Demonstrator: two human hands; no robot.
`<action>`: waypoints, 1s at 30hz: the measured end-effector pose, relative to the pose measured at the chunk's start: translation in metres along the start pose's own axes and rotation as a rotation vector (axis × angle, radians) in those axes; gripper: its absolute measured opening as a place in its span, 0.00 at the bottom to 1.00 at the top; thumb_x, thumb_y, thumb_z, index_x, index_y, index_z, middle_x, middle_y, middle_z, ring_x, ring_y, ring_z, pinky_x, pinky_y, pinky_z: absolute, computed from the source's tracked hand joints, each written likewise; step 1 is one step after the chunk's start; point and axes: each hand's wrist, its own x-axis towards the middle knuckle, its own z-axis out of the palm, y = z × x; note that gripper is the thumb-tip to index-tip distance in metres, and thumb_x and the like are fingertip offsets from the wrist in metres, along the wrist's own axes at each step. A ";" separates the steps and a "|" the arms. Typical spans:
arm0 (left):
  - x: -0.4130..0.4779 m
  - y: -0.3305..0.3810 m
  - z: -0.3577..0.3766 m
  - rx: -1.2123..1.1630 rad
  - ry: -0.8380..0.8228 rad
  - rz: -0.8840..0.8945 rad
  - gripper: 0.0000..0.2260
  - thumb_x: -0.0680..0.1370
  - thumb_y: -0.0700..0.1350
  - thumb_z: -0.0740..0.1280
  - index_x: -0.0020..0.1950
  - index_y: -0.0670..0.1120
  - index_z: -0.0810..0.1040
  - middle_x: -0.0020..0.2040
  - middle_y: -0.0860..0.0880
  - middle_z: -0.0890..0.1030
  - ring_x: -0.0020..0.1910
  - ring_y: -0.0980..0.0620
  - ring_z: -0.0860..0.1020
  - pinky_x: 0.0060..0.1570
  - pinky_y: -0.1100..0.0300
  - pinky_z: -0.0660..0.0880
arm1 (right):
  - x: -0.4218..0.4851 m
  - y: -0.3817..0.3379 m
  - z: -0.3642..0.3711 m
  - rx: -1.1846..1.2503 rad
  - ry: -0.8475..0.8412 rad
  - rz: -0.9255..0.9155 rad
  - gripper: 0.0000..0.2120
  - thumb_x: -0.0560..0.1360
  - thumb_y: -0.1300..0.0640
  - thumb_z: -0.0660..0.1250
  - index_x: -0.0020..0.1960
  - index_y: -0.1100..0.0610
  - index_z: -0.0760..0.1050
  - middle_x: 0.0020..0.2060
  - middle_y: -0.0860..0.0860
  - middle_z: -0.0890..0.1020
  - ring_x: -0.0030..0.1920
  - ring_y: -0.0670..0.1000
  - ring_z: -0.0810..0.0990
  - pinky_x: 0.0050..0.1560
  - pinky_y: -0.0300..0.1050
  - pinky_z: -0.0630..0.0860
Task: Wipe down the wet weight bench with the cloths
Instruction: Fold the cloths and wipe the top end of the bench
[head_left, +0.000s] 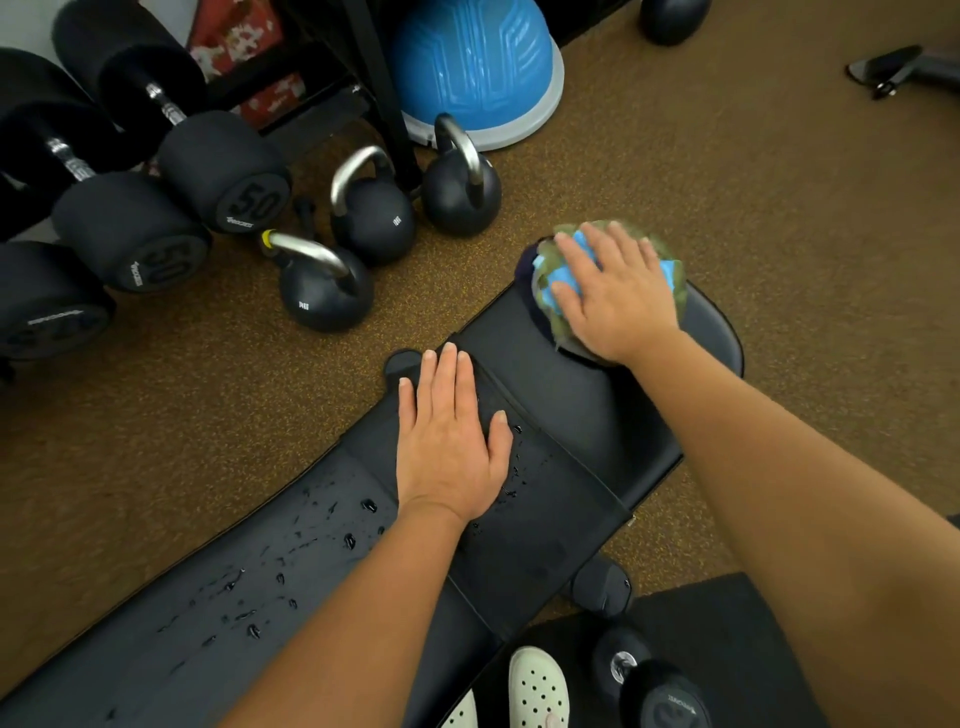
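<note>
A black padded weight bench (582, 410) runs from lower left to upper right. Water drops (270, 582) bead on its long pad at the lower left, and a few lie beside my left hand. My left hand (449, 441) lies flat on the pad near the seam, fingers straight. My right hand (613, 296) presses flat on a bunched pile of cloths (550, 291), green and blue with a dark one beneath, at the far end of the seat pad. The cloths look blurred.
Three kettlebells (371, 218) stand on the brown floor left of the bench end. Big dumbbells (130, 228) sit on a rack at left. A blue balance dome (478, 67) is behind. A dumbbell (649, 680) and my white shoe (537, 686) are at the bottom.
</note>
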 end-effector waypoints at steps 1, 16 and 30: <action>0.000 0.000 0.000 0.002 -0.002 -0.001 0.31 0.80 0.57 0.50 0.78 0.40 0.54 0.79 0.43 0.55 0.78 0.45 0.50 0.76 0.44 0.49 | 0.008 -0.001 -0.001 0.006 -0.008 0.089 0.29 0.80 0.41 0.45 0.76 0.52 0.59 0.74 0.57 0.64 0.74 0.60 0.58 0.73 0.62 0.54; -0.001 0.000 0.001 0.025 -0.016 0.001 0.31 0.80 0.57 0.48 0.78 0.40 0.54 0.79 0.43 0.55 0.78 0.45 0.50 0.76 0.44 0.50 | 0.025 -0.032 -0.005 -0.067 -0.054 -0.268 0.27 0.78 0.40 0.44 0.62 0.52 0.73 0.60 0.54 0.76 0.64 0.58 0.69 0.71 0.63 0.57; -0.001 -0.002 0.000 0.009 -0.021 0.005 0.31 0.80 0.58 0.48 0.78 0.41 0.53 0.79 0.44 0.53 0.79 0.46 0.48 0.76 0.46 0.47 | -0.019 -0.050 0.003 0.021 -0.028 -0.111 0.24 0.81 0.44 0.47 0.75 0.46 0.61 0.76 0.51 0.61 0.77 0.58 0.54 0.73 0.62 0.52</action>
